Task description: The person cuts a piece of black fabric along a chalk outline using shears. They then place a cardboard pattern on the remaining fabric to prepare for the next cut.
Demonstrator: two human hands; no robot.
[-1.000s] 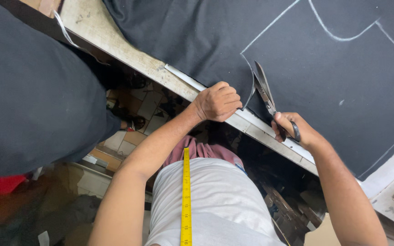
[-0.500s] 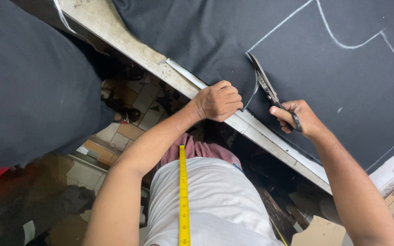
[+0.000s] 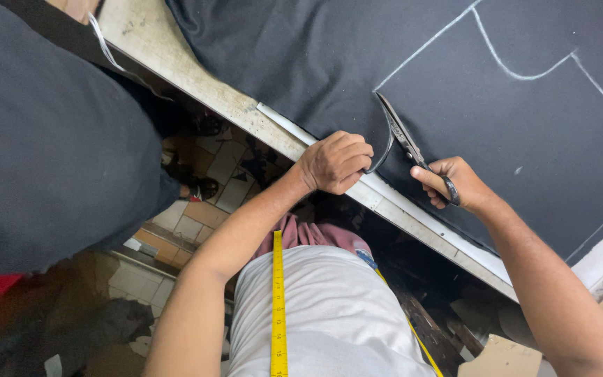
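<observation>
- Black fabric (image 3: pixel 497 139) covers the table (image 3: pixel 176 63) across the upper right of the frame, chalk lines (image 3: pixel 511 70) drawn on it.
- Right hand (image 3: pixel 455 185) is clamped on scissors (image 3: pixel 403 136), blades at the chalk line's lower end.
- Left hand (image 3: pixel 333 162) is closed on the cut fabric edge, mid-frame.
- Risk: a slack edge could pull the blades off the chalk line.

A tailoring workshop: black cloth (image 3: pixel 455 132) marked with white chalk lines (image 3: pixel 518 70) lies on a worn cutting table (image 3: pixel 197 77), scissors (image 3: pixel 403 136) rest along a line, and a yellow tape measure (image 3: pixel 278 307) hangs from the person's neck.
</observation>
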